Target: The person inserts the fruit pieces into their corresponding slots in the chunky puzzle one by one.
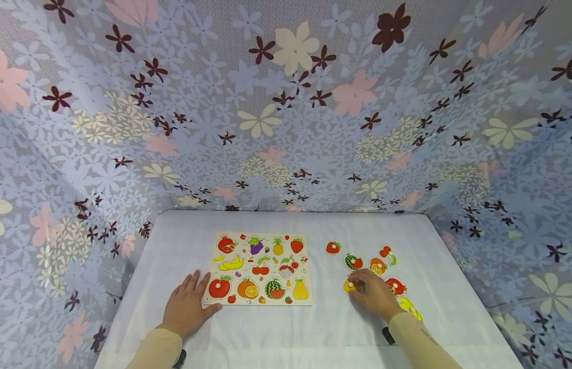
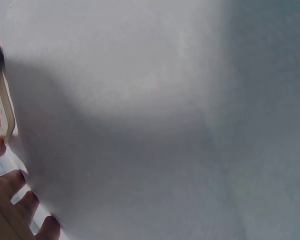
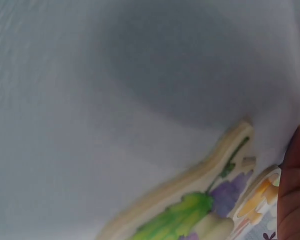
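Note:
My left hand (image 1: 186, 305) lies with fingers spread on the cloth, touching the left edge of the fruit puzzle board (image 1: 267, 244). In the left wrist view, the fingers (image 2: 27, 205) show beside a corner of the board. The thumb and fingers of my right hand (image 1: 373, 294) pinch a yellow fruit puzzle piece (image 1: 347, 287) low over the cloth; its knob is hidden. Around that hand lie watermelon (image 1: 353, 262), orange (image 1: 378, 265), pomegranate (image 1: 396, 286) and banana (image 1: 409, 308) pieces. A wooden piece with green and purple print (image 3: 210, 200) shows in the right wrist view.
A strawberry piece (image 1: 333, 248) and a cherry piece (image 1: 387, 255) lie farther back on the right. White cloth (image 1: 276, 333) covers the table. Flower-patterned fabric (image 1: 295, 154) rises behind it and at both sides.

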Demonstrator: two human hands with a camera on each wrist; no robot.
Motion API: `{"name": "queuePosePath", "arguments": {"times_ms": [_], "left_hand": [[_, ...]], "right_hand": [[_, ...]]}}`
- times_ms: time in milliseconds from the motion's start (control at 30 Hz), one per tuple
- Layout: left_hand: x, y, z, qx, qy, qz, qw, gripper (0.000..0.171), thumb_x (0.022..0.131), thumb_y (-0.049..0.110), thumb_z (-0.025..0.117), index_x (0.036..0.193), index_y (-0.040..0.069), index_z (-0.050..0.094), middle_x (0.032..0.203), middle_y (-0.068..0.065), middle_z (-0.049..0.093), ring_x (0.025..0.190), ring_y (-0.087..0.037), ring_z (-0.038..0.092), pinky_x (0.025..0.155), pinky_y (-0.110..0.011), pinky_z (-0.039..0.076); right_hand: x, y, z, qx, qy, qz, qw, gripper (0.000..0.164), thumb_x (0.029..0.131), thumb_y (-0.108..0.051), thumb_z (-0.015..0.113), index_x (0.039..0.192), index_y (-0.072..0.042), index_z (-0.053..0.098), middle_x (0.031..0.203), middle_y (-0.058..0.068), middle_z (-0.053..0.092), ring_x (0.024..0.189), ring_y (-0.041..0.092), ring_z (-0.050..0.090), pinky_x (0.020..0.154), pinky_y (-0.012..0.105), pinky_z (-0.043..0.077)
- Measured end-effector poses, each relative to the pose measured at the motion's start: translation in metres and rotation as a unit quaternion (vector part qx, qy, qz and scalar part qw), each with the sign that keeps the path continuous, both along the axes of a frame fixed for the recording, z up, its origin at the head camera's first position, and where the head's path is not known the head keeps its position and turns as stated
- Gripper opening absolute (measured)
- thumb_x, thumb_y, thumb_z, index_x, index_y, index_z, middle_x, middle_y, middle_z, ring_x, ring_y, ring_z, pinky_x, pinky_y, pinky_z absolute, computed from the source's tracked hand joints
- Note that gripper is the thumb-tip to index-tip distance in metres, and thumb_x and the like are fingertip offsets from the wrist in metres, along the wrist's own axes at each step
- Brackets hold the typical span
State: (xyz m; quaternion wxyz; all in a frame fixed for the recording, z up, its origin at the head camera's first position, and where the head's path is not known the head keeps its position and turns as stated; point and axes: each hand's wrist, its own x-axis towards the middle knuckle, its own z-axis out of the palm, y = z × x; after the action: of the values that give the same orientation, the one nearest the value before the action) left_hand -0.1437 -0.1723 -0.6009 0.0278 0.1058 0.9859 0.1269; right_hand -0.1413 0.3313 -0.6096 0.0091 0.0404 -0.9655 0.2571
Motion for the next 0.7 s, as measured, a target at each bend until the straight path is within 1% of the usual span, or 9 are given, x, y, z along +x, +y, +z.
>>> {"name": "queuePosePath", "arguments": {"times_ms": [100,200,367,467,567,700], "left_hand": [[0.0005,0.0002,0.0008,-0.002,0.0,0.0,1.0,0.095,0.081,0.059,0.074,0.152,0.007,0.041,0.155,-0.026,0.033,0.14,-0.047,0.031,0.11,-0.063,0.029],[0.0005,0.0002,0.0003,-0.002,-0.001,0.0,1.0,0.095,0.08,0.059,0.074,0.152,0.007,0.041,0.155,-0.026,0.033,0.14,-0.047,0.031,0.11,-0.064,0.029],[0.0002,-0.0001,-0.0011,-0.004,-0.004,0.001,1.0,0.095,0.08,0.06,0.074,0.153,0.007,0.04,0.155,-0.026,0.033,0.141,-0.047,0.03,0.11,-0.064,0.029],[0.0001,-0.0006,-0.001,-0.005,-0.007,0.001,1.0,0.096,0.081,0.061,0.073,0.153,0.008,0.04,0.156,-0.025,0.032,0.141,-0.047,0.03,0.11,-0.064,0.028],[-0.0001,-0.0009,-0.0019,-0.003,-0.002,0.002,1.0,0.096,0.08,0.06,0.074,0.153,0.008,0.04,0.155,-0.026,0.033,0.141,-0.047,0.03,0.11,-0.064,0.029],[0.0003,-0.0007,-0.0014,-0.001,0.0,0.003,1.0,0.096,0.08,0.06,0.074,0.153,0.007,0.04,0.155,-0.026,0.033,0.14,-0.048,0.031,0.11,-0.065,0.029]], "right_hand": [[-0.0008,0.0011,-0.0031,-0.011,0.006,0.001,1.0,0.023,0.08,-0.013,0.083,0.101,-0.017,0.075,0.117,-0.005,0.063,0.095,0.011,0.06,0.086,0.037,0.054],[-0.0006,0.0016,-0.0046,-0.024,0.011,-0.001,1.0,0.02,0.08,-0.012,0.083,0.099,-0.016,0.075,0.119,-0.003,0.064,0.095,0.012,0.061,0.084,0.037,0.055],[0.0006,0.0033,-0.0067,-0.035,0.004,-0.015,0.999,0.024,0.076,-0.015,0.087,0.097,-0.017,0.075,0.126,0.0,0.063,0.097,0.013,0.061,0.081,0.033,0.055],[0.0011,0.0041,-0.0081,-0.029,-0.003,-0.02,0.999,0.028,0.073,-0.019,0.09,0.097,-0.019,0.074,0.129,0.0,0.062,0.103,0.015,0.06,0.085,0.034,0.054],[0.0016,0.0042,-0.0079,-0.026,-0.008,-0.02,0.999,0.031,0.071,-0.02,0.091,0.097,-0.02,0.074,0.131,-0.001,0.061,0.108,0.017,0.06,0.088,0.037,0.053],[0.0025,0.0039,-0.0068,-0.021,-0.006,-0.013,1.0,0.03,0.072,-0.02,0.091,0.097,-0.02,0.073,0.129,-0.002,0.061,0.106,0.017,0.06,0.087,0.037,0.053]]}}
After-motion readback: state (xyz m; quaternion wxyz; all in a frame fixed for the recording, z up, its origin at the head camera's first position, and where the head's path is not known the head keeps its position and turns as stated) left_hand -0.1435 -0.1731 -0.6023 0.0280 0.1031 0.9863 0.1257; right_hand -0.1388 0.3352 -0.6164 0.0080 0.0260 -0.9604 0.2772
